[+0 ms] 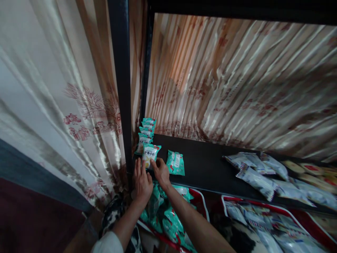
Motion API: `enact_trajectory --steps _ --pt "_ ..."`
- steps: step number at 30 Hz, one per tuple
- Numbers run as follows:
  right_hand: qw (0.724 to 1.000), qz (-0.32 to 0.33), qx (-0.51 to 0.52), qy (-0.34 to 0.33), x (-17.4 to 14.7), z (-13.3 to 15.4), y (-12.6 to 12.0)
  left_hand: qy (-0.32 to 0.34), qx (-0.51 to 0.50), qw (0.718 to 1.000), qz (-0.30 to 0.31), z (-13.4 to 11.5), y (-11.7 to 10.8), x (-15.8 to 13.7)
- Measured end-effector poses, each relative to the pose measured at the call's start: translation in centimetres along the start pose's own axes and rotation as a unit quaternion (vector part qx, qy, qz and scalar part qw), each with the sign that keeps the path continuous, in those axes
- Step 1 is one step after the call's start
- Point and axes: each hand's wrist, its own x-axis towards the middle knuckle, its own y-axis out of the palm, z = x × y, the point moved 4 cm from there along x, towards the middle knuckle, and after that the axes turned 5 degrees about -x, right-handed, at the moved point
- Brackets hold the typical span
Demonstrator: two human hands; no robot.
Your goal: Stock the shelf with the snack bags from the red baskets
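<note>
A small green and white snack packet [150, 154] stands at the front of the shelf's left end, leaning slightly back. My left hand [143, 181] has its fingers against the packet's lower left side. On the opposite side, my right hand [161, 173] grips the lower right corner with bent fingers. Behind it, several matching packets [146, 131] form a row running back along the post. Another green packet [176, 162] lies on the shelf to the right, back side up. Below my forearms, a red and white basket [202, 202] holds many more green packets.
The black shelf [202, 165] runs right, carrying a pile of silver-white packets [256, 179] and blurred yellowish ones [313, 170]. A second basket [284, 207] with white packets stands below. A dark post [119, 70] rises at left; patterned curtains [223, 77] hang behind.
</note>
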Motion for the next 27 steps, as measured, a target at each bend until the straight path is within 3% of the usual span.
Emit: enact_trajectory --steps 4,11,22,27 --pt "1.0 0.001 -0.006 -0.019 0.5 0.7 1.6 0.041 -0.013 0.999 -0.006 0.7 0.6 0.2" --pt "0.998 0.014 -0.043 -0.035 1.0 1.4 3.3 0.015 0.023 0.999 -0.036 2.1 0.8 0.9" --pt "0.996 0.059 -0.067 -0.004 1.8 0.9 3.8 -0.023 0.012 0.998 -0.052 3.0 1.6 1.0" --pt "0.998 0.058 -0.025 -0.009 2.1 0.6 3.7 -0.017 0.027 0.998 -0.06 2.7 1.6 1.1"
